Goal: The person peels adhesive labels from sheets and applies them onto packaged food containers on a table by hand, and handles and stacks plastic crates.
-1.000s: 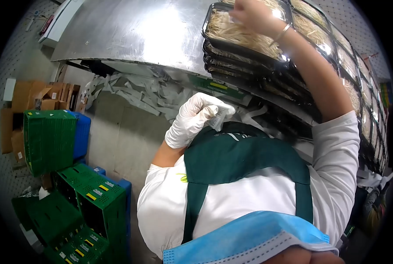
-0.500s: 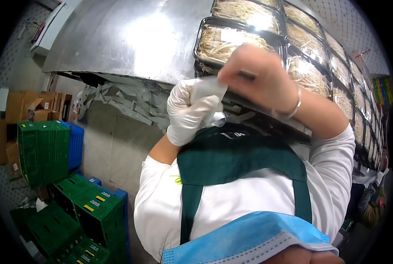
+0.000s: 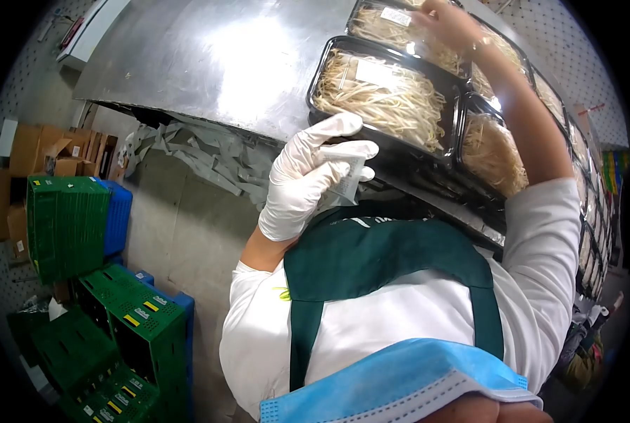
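Observation:
My left hand [image 3: 302, 176], in a white glove, is closed round a strip of white labels [image 3: 350, 176] on pale backing, held by the table's near edge. My bare right hand [image 3: 450, 27] reaches over a far black tray of bean sprouts [image 3: 375, 27] under clear film. Its slightly blurred fingers look apart, beside a white label [image 3: 396, 17] on that film; I see nothing held in them. Just beyond my left hand, a nearer tray of bean sprouts [image 3: 378, 92] also carries a white label [image 3: 384, 72].
More filled trays [image 3: 495, 148] stand in rows to the right on the metal table [image 3: 181, 63]. Strips of pale backing [image 3: 202, 158] hang below its edge. Green crates [image 3: 68, 225], blue crates [image 3: 120, 215] and cardboard boxes [image 3: 40, 151] are stacked at the left.
My right hand has moved from beside the left hand, up and right to the far tray. My left hand keeps hold of the label strip. The near tray is uncovered to view.

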Demonstrator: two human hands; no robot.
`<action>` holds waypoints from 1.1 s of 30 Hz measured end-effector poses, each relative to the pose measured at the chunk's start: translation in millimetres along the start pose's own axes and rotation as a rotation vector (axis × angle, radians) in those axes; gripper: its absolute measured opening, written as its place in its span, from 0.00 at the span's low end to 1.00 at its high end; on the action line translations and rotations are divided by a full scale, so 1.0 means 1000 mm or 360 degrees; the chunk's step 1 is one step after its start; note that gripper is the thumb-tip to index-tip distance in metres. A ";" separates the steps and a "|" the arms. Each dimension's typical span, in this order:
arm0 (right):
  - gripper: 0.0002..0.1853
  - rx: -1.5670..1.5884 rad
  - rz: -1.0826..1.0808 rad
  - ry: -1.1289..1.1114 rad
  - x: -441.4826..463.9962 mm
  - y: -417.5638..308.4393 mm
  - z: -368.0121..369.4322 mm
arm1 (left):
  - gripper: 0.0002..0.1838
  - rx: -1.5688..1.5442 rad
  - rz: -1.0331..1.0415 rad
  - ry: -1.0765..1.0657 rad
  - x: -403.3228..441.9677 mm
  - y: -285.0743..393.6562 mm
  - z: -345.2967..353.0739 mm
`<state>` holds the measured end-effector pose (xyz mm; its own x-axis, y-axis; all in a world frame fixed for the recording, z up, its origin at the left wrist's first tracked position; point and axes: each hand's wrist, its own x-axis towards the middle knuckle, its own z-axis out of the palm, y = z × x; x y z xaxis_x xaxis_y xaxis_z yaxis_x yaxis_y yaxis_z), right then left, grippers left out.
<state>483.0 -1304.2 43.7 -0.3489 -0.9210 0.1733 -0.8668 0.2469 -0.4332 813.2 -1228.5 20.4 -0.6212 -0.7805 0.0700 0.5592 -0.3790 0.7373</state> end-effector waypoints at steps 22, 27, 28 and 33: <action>0.26 -0.0932 0.0278 0.0303 0.106 0.038 -0.019 | 0.13 0.0197 -0.0042 -0.0026 -0.004 0.003 -0.002; 0.26 0.0845 -0.0368 -0.0578 -0.055 -0.067 -0.039 | 0.09 0.0112 -0.0070 -0.0109 0.005 -0.007 0.018; 0.26 0.0841 -0.0704 -0.0698 -0.095 -0.084 -0.040 | 0.08 0.0071 -0.0026 -0.0075 0.007 -0.011 0.028; 0.12 0.0772 -0.1190 -0.0035 -0.155 -0.080 -0.063 | 0.05 0.0283 0.0066 -0.0115 0.015 -0.026 0.064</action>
<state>583.8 -1161.6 107.2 0.2587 -0.7969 0.5460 -0.6173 -0.5711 -0.5411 754.3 -1199.2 45.4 -0.6410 -0.7535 0.1462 0.4835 -0.2485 0.8393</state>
